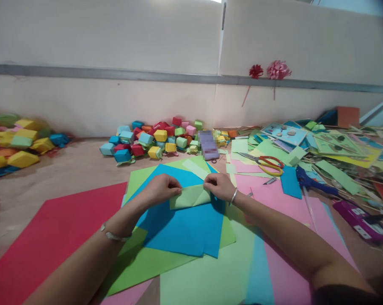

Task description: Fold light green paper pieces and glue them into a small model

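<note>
A light green paper strip (191,198) with crease lines is stretched between my two hands, over blue paper sheets (181,233). My left hand (161,188) pinches its left end between thumb and fingers. At the strip's upper right end, my right hand (220,186) is closed in a pinch on it. Another pale green strip (196,168) lies flat just beyond my hands. Beneath the blue paper is a larger green sheet (140,262).
Red paper (67,228) lies left, pink sheets (274,203) right. Folded paper blocks (153,140) are heaped by the wall, near a phone-like object (208,145). On the right are scissors (267,164), a blue glue gun (315,182) and a purple power strip (359,220).
</note>
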The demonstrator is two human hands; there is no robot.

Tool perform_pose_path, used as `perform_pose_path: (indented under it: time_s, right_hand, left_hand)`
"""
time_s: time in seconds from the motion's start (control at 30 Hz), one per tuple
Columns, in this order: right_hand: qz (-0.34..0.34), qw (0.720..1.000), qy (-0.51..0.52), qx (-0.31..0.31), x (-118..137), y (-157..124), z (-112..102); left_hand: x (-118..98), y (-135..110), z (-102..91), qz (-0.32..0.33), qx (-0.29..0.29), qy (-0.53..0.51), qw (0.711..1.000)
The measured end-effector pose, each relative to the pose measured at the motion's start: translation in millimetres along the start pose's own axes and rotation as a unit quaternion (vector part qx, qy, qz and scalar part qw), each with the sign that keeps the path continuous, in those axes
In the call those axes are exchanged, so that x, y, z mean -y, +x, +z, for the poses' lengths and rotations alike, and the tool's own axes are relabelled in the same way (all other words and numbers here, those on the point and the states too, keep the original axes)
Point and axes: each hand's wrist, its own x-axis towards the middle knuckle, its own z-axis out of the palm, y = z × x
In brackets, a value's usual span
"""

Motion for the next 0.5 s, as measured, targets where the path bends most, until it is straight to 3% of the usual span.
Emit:
perform_pose_path:
  time_s: [0.27, 0.5]
  right_hand:
    - [-0.029, 0.977, -0.201, 0.062, 4, -4, 5]
    - [-0.039, 0.942, -0.32, 0.089, 9, -3, 12]
  left_hand:
    - [4, 6, 11.7, 0.002, -0.006, 0.084, 0.996]
    - [3, 5, 19.1, 0.054, -0.007, 0.148, 0.987]
